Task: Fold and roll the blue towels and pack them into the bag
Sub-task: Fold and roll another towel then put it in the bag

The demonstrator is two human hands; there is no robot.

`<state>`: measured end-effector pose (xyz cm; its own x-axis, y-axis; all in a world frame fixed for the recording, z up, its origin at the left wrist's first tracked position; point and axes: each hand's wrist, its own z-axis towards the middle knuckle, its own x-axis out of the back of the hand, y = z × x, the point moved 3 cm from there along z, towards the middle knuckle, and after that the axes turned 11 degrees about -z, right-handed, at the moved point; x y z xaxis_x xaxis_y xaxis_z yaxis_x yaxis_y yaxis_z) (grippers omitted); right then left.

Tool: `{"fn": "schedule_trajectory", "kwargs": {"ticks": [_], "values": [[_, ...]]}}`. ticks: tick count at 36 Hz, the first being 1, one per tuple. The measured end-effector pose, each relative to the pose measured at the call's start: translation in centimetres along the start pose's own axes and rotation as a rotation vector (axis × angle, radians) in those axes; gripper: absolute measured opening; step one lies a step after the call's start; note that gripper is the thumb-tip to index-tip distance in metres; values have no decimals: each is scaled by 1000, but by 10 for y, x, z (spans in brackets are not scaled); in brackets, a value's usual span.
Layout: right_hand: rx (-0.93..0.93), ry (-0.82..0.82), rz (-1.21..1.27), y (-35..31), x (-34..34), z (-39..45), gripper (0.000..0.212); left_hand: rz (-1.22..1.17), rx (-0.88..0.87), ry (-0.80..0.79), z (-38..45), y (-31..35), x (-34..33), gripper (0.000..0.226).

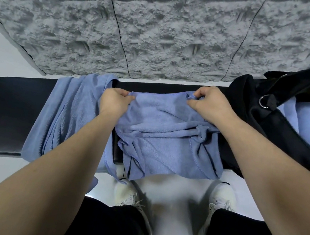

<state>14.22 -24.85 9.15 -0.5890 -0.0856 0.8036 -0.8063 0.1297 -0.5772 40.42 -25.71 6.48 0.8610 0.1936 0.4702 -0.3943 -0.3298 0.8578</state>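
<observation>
Head view, both hands (115, 101) (212, 103) pinching blue towel (160, 130), bag (280, 123) at right

Both forearms are bare from the elbow down to the hands, with no sleeve, watch, ring or band visible on the left hand (115, 101) or the right hand (210, 105). The person wears loose black fabric trousers (106, 228) that reach down over the ankles. On the feet are white lace-up mesh trainers (220, 198) with white laces and thick pale soles; a small dark tab shows at the heel collar of the right one.
</observation>
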Motion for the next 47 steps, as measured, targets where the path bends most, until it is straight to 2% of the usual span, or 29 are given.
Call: {"fn": "schedule_trajectory", "kwargs": {"ticks": [6, 12, 14, 17, 20, 21, 26, 29, 31, 34, 36, 40, 42, 47], "values": [[-7, -15, -7, 0, 1, -1, 17, 7, 101, -83, -1, 5, 2, 11], [-82, -101, 18, -5, 6, -7, 34, -117, 128, -113, -11, 7, 5, 14], [-101, -126, 50, -8, 8, -10, 27, -222, 157, -116, -16, 8, 6, 8], [-118, -150, 125, -11, 11, -16, 31, -320, 150, -75, -25, 17, 9, 7], [-114, -148, 231, -18, 15, -25, 16, -418, 151, -43, -33, 28, 12, 12], [-118, -145, 267, -20, 16, -29, 11, -463, 163, -54, -36, 31, 11, 14], [-82, -130, 368, -30, 20, -48, 19, -625, 188, -146, -60, 51, -2, 7], [-72, -138, 433, -32, 23, -60, 24, -691, 210, -316, -78, 58, -15, 18], [-68, -129, 466, -32, 25, -68, 23, -693, 174, -373, -90, 64, -20, 16], [-83, -100, 511, -32, 28, -74, 22, -712, 187, -318, -102, 66, -25, 13], [-97, -88, 544, -32, 30, -77, 23, -599, 121, -271, -108, 67, -29, 13], [-157, -72, 677, -32, 32, -79, 30, -525, -68, -299, -129, 78, -40, 30], [-185, -80, 759, -32, 32, -80, 24, -457, -148, -282, -135, 84, -44, 33], [-221, -149, 900, -33, 29, -83, 26, -385, -175, -262, -140, 88, -56, 27]]}}
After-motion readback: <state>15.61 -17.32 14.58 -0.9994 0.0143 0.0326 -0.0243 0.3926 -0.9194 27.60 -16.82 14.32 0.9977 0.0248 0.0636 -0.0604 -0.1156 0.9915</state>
